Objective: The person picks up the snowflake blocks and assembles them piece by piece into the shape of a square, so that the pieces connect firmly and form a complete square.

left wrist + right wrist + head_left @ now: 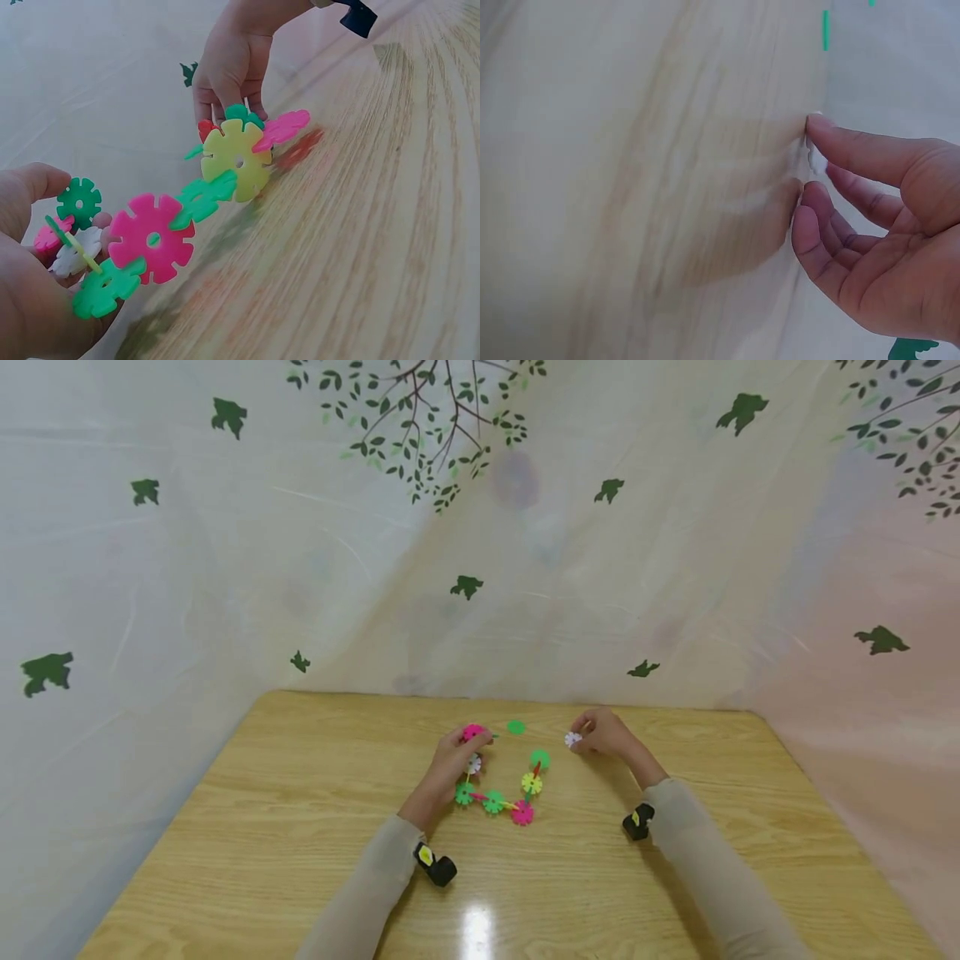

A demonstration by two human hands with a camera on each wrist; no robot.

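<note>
A chain of notched plastic snowflake discs [492, 802] in green, pink, yellow and white forms a rough U over the table. My left hand [448, 767] holds its left arm, thumb and fingers at the pink end disc [472, 732]. In the left wrist view, a dark green disc [79, 201] shows at the thumb tip, with a white disc [76, 251] by the fingers. To the right, my right hand [606, 735] pinches a separate white snowflake disc [572, 740] between thumb and fingers. The right wrist view shows that disc [817, 159] nearly edge-on, partly covered by the thumb.
A loose green disc [516, 727] lies on the wooden table [300, 827] behind the U's opening. Beyond the table's back edge hangs a pale backdrop [360, 610] with leaf and bird prints. Small black cameras [442, 870] sit on both wrists.
</note>
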